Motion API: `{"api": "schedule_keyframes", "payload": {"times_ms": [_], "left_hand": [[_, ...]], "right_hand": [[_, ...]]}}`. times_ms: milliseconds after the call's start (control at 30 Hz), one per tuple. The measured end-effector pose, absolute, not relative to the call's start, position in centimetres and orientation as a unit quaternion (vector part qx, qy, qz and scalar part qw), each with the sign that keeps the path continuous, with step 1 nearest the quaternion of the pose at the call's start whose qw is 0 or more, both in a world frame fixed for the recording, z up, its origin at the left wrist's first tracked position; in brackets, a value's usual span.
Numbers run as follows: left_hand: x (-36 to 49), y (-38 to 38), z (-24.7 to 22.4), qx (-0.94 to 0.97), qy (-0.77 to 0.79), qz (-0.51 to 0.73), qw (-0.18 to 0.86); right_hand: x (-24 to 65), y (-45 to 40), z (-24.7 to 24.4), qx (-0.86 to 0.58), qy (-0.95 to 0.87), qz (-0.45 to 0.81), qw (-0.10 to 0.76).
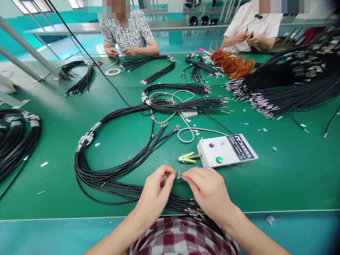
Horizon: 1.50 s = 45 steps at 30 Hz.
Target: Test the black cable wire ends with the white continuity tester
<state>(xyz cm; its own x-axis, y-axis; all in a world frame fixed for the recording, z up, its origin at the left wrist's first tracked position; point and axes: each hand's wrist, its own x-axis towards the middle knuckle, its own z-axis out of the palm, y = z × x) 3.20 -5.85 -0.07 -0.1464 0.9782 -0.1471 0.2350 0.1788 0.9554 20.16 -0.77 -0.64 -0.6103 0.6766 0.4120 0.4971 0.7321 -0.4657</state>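
Between the fingertips of my left hand (158, 189) is the end of a black cable, its thin coloured wires (178, 175) fanned out. My right hand (208, 186) pinches at the tips of those wires from the other side. Under both hands runs a looped bundle of black cables (106, 180), tied with pale labels at its left bend. Its stripped ends (195, 212) lie near the table's front edge. Just beyond my hands stands a grey control box (217, 152) with a green button, and a yellow-green clip (188, 157) sticks out of its left side.
Another cable bundle (183, 104) lies behind the box with a grey cord (186, 136). A large heap of black cables (287, 78) fills the right; more coils (20, 141) lie left. Two people sit across the green table (292, 177), beside orange fibres (231, 63) and a tape roll (113, 71).
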Motion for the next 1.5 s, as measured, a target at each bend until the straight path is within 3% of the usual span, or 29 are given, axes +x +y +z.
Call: {"api": "schedule_keyframes", "payload": {"times_ms": [233,433,867,1133,1300,1500], "left_hand": [[3.9,-5.3,0.3,0.411,0.603,0.457,0.508],[4.1,-5.1,0.4,0.336,0.584,0.487,0.556],[3.5,-5.2,0.6,0.356,0.595,0.462,0.554],[2.8,-5.1,-0.5,0.448,0.596,0.408,0.526],[2.1,-4.1,-0.8,0.487,0.619,0.396,0.471],[1.4,-1.8,-1.3,0.490,0.628,0.399,0.454]], "right_hand": [[20.4,-1.0,-0.9,-0.381,-0.871,0.176,0.256],[20.1,-1.3,-0.1,-0.362,-0.870,0.165,0.290],[19.9,-0.9,-0.8,-0.352,-0.873,0.112,0.318],[18.7,-0.4,0.0,-0.275,-0.928,0.019,0.251],[20.2,2.3,1.2,-0.318,-0.922,-0.034,0.219],[19.7,4.8,1.5,-0.346,-0.931,-0.093,0.072]]}}
